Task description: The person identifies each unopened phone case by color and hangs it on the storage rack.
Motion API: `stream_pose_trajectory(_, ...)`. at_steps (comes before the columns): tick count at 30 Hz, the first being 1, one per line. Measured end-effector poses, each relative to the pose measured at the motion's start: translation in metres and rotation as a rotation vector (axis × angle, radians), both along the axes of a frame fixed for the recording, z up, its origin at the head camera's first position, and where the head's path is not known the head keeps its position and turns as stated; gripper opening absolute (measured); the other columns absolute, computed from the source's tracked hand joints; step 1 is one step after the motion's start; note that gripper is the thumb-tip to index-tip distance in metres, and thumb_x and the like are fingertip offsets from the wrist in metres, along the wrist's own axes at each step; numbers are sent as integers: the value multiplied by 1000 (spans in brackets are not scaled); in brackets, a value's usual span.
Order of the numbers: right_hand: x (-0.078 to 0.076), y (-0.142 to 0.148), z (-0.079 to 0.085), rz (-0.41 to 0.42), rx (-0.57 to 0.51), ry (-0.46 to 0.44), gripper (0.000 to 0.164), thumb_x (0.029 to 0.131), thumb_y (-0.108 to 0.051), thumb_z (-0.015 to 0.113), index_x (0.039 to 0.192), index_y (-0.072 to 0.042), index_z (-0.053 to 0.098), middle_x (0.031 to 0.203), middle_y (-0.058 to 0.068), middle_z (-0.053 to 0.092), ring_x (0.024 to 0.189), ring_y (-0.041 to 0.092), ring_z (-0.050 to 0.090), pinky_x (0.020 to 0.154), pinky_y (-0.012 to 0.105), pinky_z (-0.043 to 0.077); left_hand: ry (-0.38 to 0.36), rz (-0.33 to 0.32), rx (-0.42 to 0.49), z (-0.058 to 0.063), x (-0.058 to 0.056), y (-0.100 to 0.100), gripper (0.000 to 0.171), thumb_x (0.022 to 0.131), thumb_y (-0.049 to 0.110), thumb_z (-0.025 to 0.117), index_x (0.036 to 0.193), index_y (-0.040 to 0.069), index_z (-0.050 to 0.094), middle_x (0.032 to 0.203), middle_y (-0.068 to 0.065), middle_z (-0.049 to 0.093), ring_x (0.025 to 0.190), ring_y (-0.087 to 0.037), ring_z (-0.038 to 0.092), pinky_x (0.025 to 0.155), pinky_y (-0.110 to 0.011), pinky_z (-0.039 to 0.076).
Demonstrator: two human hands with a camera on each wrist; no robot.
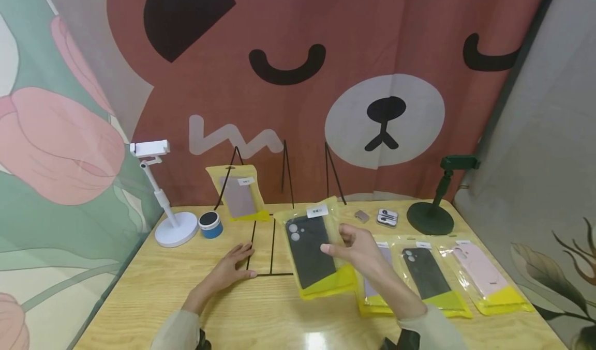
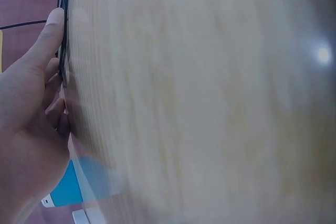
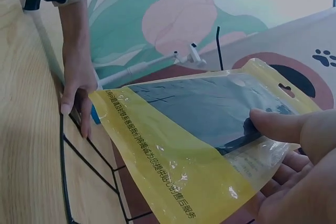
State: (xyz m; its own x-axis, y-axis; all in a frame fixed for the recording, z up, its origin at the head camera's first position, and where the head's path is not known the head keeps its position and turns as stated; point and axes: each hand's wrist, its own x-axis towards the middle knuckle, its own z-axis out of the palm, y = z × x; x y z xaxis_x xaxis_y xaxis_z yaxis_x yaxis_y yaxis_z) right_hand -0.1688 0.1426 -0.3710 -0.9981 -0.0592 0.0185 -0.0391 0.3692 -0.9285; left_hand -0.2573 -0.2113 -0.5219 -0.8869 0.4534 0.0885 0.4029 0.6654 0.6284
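Observation:
My right hand [image 1: 360, 249] pinches the right edge of a yellow-bordered clear bag holding a dark phone case [image 1: 309, 249], thumb on its front and fingers behind. The packaged case is raised and tilted over the table; in the right wrist view its yellow lower flap [image 3: 173, 166] carries printed text. My left hand [image 1: 228, 264] rests on the table, fingers extended, at the left side of a black wire rack [image 1: 272, 249]. In the left wrist view, the thumb of that hand [image 2: 26, 98] lies along the wire. On the rack's left part leans another bagged case [image 1: 238, 197], light purple.
Several bagged phone cases, one dark [image 1: 426, 272] and one pink [image 1: 481, 267], lie at the right. White [image 1: 177, 228] and dark green [image 1: 430, 218] phone stands flank the table. A blue round speaker [image 1: 211, 226], boxed earphones [image 1: 387, 217] and a small metallic piece [image 1: 361, 216] sit at the back.

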Motion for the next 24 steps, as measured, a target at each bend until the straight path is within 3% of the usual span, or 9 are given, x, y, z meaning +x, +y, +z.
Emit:
stream_pose_trajectory(4, -2, -9, 4, 18, -23, 10, 39, 79, -29, 80, 112, -11, 68, 106, 0, 69, 99, 19, 63, 92, 46, 49, 3, 4, -1, -1, 1, 0, 72, 83, 37, 74, 139, -1, 49, 151, -15, 37, 142, -42, 21, 109, -61, 23)
stream_pose_trajectory(8, -4, -17, 7, 40, -54, 22, 30, 78, -27, 81, 96, -8, 66, 89, 0, 66, 85, 17, 61, 81, 39, 51, -6, 11, -15, -3, 2, 0, 72, 84, 38, 73, 139, 1, 49, 152, -14, 36, 142, -41, 21, 110, -60, 23)
stream_pose_trajectory(11, -5, -22, 9, 45, -68, 32, 28, 77, -26, 82, 93, -9, 65, 85, 0, 65, 82, 17, 60, 78, 37, 51, -9, 15, -17, -3, 1, -1, 71, 83, 38, 74, 139, 1, 49, 152, -14, 36, 142, -41, 20, 110, -60, 23)
stream_pose_trajectory(16, -8, -31, 14, 34, -95, 31, 44, 76, -27, 83, 116, -14, 69, 100, 0, 70, 92, 18, 64, 86, 43, 52, 15, 18, -19, -1, 0, -1, 72, 82, 39, 74, 138, 0, 51, 151, -15, 37, 141, -42, 22, 109, -60, 24)
stream_pose_trajectory(24, -10, -40, 20, 39, -145, 57, 43, 75, -25, 84, 113, -11, 70, 100, 2, 71, 91, 19, 65, 85, 43, 52, 32, 6, -25, 0, -1, -1, 72, 82, 39, 75, 138, 0, 51, 150, -15, 38, 141, -43, 24, 109, -59, 25)
